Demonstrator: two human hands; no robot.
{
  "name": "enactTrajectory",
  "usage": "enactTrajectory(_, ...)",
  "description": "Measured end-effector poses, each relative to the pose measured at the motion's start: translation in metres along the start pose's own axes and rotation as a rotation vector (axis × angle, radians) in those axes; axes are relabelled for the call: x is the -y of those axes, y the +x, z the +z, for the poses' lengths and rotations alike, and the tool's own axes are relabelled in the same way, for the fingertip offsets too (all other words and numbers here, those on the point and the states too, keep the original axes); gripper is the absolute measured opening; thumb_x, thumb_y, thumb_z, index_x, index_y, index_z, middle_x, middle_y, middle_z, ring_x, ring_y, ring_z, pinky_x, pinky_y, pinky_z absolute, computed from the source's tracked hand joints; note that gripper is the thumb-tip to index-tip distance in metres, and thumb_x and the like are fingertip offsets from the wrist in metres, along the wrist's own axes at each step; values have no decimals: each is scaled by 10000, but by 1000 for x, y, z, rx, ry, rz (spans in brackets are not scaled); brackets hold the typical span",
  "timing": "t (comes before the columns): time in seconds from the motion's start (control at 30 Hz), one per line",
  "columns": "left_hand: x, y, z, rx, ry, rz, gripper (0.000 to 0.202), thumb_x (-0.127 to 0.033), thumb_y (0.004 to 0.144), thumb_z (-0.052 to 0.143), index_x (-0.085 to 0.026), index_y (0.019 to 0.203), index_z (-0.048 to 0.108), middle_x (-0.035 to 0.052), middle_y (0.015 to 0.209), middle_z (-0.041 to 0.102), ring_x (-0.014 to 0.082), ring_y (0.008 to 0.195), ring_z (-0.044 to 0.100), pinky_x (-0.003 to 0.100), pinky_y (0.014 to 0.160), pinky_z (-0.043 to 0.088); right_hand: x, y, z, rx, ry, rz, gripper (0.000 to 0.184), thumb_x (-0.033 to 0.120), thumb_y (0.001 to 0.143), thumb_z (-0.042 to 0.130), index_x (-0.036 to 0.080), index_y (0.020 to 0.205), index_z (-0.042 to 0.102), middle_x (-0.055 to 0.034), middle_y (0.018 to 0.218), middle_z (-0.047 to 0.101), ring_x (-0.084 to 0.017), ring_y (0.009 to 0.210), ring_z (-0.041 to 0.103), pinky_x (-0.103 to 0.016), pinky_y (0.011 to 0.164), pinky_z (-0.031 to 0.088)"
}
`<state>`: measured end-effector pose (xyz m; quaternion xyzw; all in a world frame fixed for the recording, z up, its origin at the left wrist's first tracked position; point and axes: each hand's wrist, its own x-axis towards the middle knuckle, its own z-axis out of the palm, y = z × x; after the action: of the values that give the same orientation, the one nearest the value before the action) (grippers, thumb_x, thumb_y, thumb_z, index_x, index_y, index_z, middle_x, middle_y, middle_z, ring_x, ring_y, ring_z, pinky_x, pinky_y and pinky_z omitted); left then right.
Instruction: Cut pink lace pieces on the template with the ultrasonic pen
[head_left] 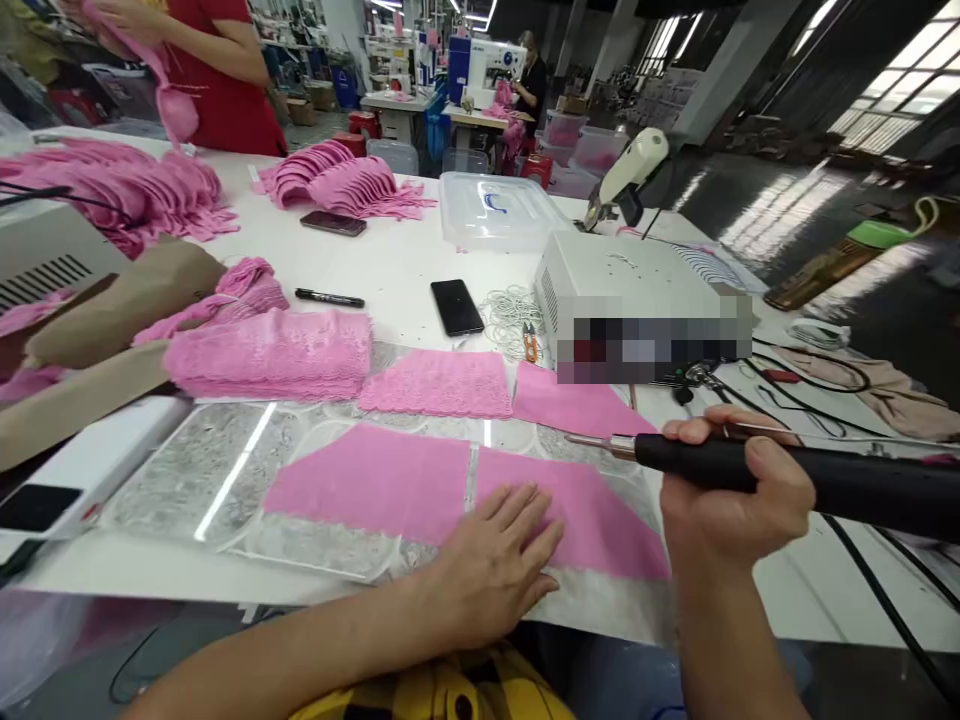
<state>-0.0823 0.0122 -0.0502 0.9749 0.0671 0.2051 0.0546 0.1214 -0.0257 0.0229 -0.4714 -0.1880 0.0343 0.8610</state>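
Observation:
My left hand (499, 565) lies flat, fingers spread, on a plain pink fabric piece (592, 515). Beside it, to the left, is a second plain pink piece (367, 485); both rest on a clear sheet with grey marbled areas (202, 470). In my right hand (739, 495) is a black handheld tool (862, 480), its thin metal tip pointing left above the right-hand piece. My fingers and thumb wrap round its body. Behind these lie a lace-textured pink piece (442, 383) and another plain pink piece (566, 400). A stack of pink lace (274, 355) sits to the left.
A grey box unit (622, 275) stands at the back right, with black cables (870, 580) crossing the right side. Orange-handled snips (530, 345), a black phone (457, 307) and a marker (330, 298) lie behind the fabric. Across the table stands a co-worker in red (217, 90).

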Motion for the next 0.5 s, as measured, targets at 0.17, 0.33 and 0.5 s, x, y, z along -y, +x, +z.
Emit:
enactTrajectory(0.17,-10,21,4,46,-8,53,458,-431,991,483,-115,1317,536,158,1408,542,308,1324,496,436,1109,360,0,9,-40,-101,-32,-55,162,299,560,517,174,661,534,2,670,509,-114,490,483,-302,495,424)
enactTrajectory(0.33,-16,44,15,67,-5,72,480,-466,987,484,-124,1318,542,171,1393,548,315,1326,491,448,1096,371,-5,4,-54,-157,-37,-44,158,310,546,491,193,649,516,12,663,522,-115,469,475,-310,489,436)
enactTrajectory(0.5,-19,50,24,98,-25,81,510,-508,991,457,-152,1345,542,158,1380,558,300,1317,496,448,1101,354,-6,5,-56,-115,-8,-40,161,303,550,497,189,662,519,13,669,531,-114,471,493,-305,496,443)
